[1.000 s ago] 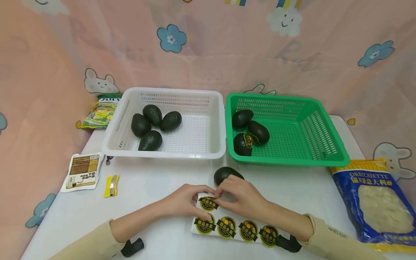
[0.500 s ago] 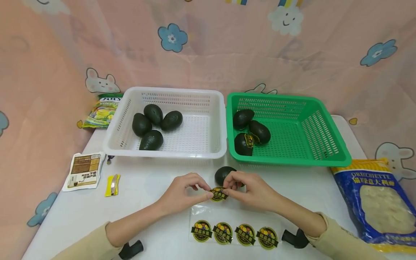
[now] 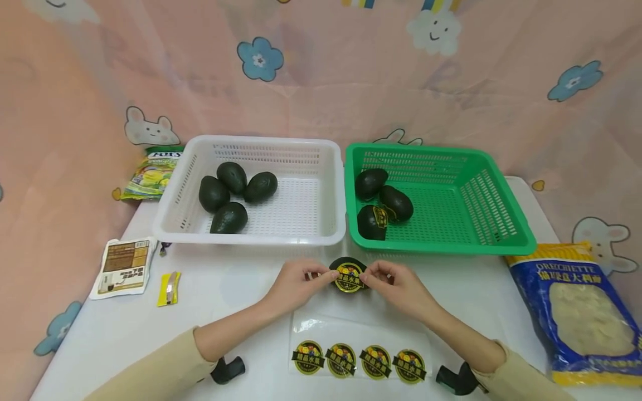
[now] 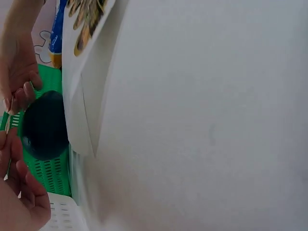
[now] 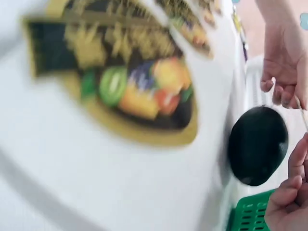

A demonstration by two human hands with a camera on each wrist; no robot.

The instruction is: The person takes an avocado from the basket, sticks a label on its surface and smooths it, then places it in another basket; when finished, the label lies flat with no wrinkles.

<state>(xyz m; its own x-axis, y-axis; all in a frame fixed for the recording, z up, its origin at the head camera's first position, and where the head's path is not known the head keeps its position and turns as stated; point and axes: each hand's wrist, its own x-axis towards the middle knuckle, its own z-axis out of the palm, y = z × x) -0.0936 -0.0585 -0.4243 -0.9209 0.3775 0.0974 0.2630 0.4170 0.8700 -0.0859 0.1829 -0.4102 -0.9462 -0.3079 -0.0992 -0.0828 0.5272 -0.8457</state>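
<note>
Fingers of your left hand [image 3: 298, 284] and right hand [image 3: 401, 287] pinch the left and right edges of the round black-and-gold adhesive sticker [image 3: 349, 277] above the dark oval avocado [image 5: 257, 146] on the white tabletop [image 3: 215, 278]; presumably light, limp and tacky-backed, it should be held by the rim only.

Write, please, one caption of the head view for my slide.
Two hands hold a round sticker above an avocado, with a white basket and a green basket behind.
</note>
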